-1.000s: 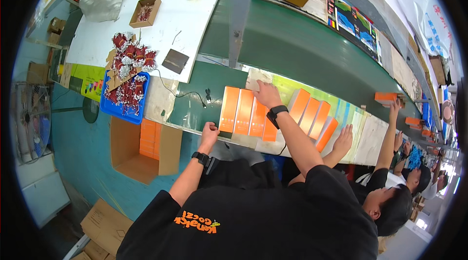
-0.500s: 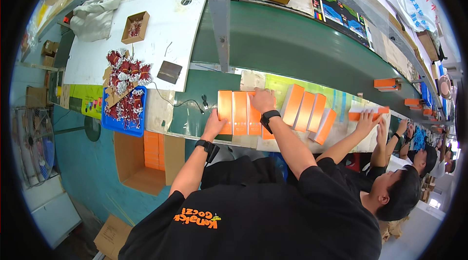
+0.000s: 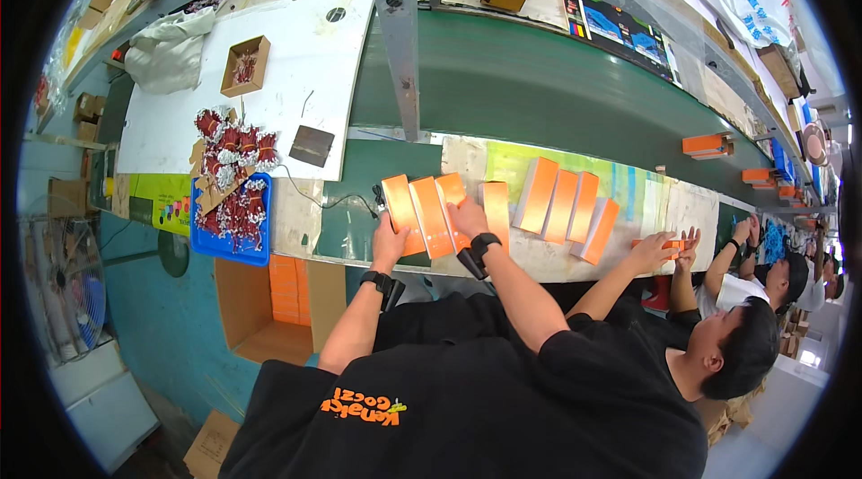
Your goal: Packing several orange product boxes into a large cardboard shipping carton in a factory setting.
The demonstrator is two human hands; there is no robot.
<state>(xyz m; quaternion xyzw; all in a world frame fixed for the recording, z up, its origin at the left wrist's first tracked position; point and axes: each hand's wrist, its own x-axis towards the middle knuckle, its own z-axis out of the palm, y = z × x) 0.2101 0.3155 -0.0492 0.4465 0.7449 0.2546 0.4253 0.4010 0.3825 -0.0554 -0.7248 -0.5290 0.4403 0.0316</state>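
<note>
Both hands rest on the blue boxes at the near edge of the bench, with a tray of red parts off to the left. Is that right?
Not quite: the boxes are orange, not blue, as the head view shows. The left hand and right hand do rest on them at the near edge of the bench, with the tray of red parts off to the left.

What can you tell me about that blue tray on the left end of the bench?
The blue tray is a shallow rectangular bin, plastic by the look, lying flat at the bench's near edge above an open cardboard box. It is heaped with small red and silver parts that spill past its far rim. No hand touches it.
</note>
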